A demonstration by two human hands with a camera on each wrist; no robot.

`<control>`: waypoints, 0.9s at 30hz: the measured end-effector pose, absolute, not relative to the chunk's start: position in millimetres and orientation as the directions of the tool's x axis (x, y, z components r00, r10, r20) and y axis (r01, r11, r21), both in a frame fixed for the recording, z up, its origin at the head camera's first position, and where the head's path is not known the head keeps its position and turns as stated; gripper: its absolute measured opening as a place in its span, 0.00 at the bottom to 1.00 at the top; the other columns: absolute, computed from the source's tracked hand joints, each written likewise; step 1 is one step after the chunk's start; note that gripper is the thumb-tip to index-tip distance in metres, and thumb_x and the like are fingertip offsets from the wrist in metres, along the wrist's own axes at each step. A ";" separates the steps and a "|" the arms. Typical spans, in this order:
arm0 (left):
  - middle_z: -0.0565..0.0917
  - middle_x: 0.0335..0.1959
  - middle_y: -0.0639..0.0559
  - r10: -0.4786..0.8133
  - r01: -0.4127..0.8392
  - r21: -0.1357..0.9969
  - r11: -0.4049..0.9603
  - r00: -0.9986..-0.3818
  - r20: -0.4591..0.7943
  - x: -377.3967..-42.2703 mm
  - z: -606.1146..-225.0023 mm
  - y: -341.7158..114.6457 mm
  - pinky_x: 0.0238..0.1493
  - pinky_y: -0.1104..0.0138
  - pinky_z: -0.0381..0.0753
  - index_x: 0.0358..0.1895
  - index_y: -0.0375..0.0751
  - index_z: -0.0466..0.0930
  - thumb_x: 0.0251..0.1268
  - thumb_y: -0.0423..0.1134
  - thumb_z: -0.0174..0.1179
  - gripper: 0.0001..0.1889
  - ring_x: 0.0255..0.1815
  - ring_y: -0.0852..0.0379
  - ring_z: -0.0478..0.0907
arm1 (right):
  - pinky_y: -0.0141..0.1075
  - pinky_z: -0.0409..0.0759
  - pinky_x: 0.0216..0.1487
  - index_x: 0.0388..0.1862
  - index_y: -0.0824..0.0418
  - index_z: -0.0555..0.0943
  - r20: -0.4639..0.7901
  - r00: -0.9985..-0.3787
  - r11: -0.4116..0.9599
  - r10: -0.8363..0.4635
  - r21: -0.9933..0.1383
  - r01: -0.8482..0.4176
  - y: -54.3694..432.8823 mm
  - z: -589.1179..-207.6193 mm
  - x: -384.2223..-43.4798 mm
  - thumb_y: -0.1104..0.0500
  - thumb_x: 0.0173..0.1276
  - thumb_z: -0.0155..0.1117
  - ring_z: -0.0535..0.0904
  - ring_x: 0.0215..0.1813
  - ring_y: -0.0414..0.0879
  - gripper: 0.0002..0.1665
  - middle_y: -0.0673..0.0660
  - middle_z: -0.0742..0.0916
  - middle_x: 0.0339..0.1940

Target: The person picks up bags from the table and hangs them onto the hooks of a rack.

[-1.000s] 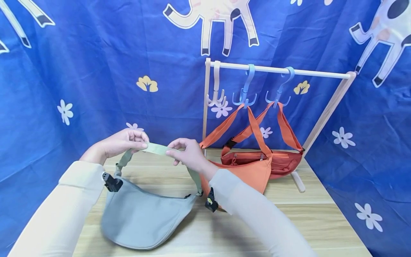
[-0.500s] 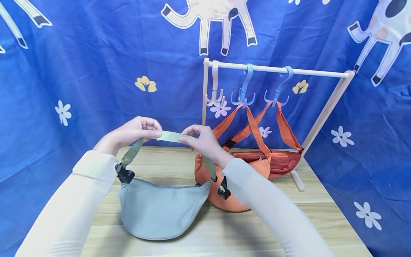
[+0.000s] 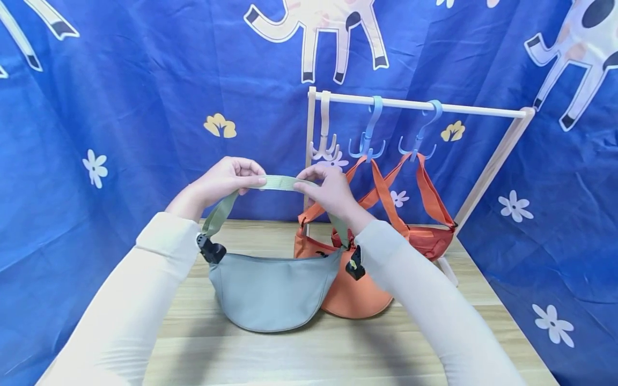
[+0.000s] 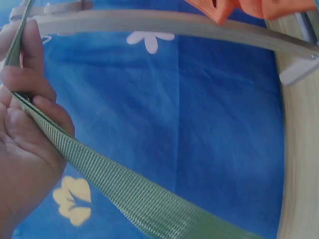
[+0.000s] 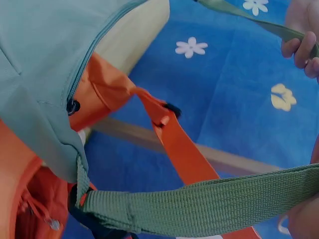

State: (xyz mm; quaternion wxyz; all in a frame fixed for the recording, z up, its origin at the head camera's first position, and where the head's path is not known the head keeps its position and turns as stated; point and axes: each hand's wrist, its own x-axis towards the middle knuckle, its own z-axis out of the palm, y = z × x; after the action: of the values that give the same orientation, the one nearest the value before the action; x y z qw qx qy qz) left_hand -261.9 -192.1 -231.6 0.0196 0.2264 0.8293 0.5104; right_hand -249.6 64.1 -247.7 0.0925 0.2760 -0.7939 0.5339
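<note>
A grey-green shoulder bag (image 3: 275, 292) hangs by its green strap (image 3: 280, 183) in front of me. My left hand (image 3: 230, 179) pinches the strap's top on one side, thumb in front. On the other side my right hand (image 3: 328, 190) pinches it, leaving a short taut stretch between. In the left wrist view the green webbing (image 4: 149, 199) slants down from the curled fingers. The right wrist view shows the strap (image 5: 209, 206) joining the bag's corner, with a zipper (image 5: 94, 50) along the opening. Behind it, an orange bag (image 3: 359, 289) is partly covered by the grey-green one.
A wooden rack (image 3: 415, 104) carries a pale hook (image 3: 325, 128) with nothing on it and two blue hooks (image 3: 369, 131). The orange bag and a red bag (image 3: 429, 241) hang from the blue hooks. A blue patterned curtain (image 3: 159, 107) surrounds the wooden tabletop (image 3: 232, 359).
Both hands have moved up and to the right, carrying the grey-green bag with them. It now overlaps the orange bag more. The hung bags stay on their hooks.
</note>
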 end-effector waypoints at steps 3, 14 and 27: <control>0.83 0.25 0.53 0.364 0.364 0.848 0.385 -0.904 0.222 -262.4 -227.1 -182.7 0.25 0.67 0.70 0.39 0.38 0.83 0.61 0.41 0.65 0.10 0.20 0.58 0.69 | 0.49 0.80 0.30 0.38 0.59 0.84 0.458 -0.829 0.299 -0.321 -0.781 -0.548 69.7 -240.8 -252.0 0.57 0.62 0.70 0.80 0.24 0.57 0.08 0.53 0.85 0.33; 0.83 0.23 0.55 0.285 0.387 0.840 0.379 -0.913 0.292 -267.7 -217.2 -153.3 0.27 0.67 0.68 0.41 0.37 0.83 0.62 0.43 0.65 0.13 0.19 0.58 0.69 | 0.49 0.81 0.30 0.38 0.59 0.84 0.468 -0.851 0.359 -0.237 -0.772 -0.524 85.1 -219.0 -256.5 0.58 0.63 0.69 0.80 0.22 0.51 0.07 0.53 0.85 0.33; 0.85 0.28 0.50 0.143 0.411 0.863 0.294 -0.911 0.386 -271.2 -203.0 -112.0 0.22 0.71 0.71 0.40 0.32 0.82 0.61 0.39 0.66 0.12 0.18 0.61 0.71 | 0.35 0.79 0.24 0.37 0.61 0.83 0.571 -0.816 0.420 -0.089 -0.722 -0.550 99.5 -200.5 -265.1 0.56 0.63 0.68 0.81 0.23 0.54 0.09 0.53 0.86 0.32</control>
State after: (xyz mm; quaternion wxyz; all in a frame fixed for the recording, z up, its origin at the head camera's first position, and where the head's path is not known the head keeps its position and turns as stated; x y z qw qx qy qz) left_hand -271.2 -112.0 -203.0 -0.1182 0.1740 0.7955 0.5682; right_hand -265.1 99.5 -200.5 0.2301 0.1972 -0.8105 0.5012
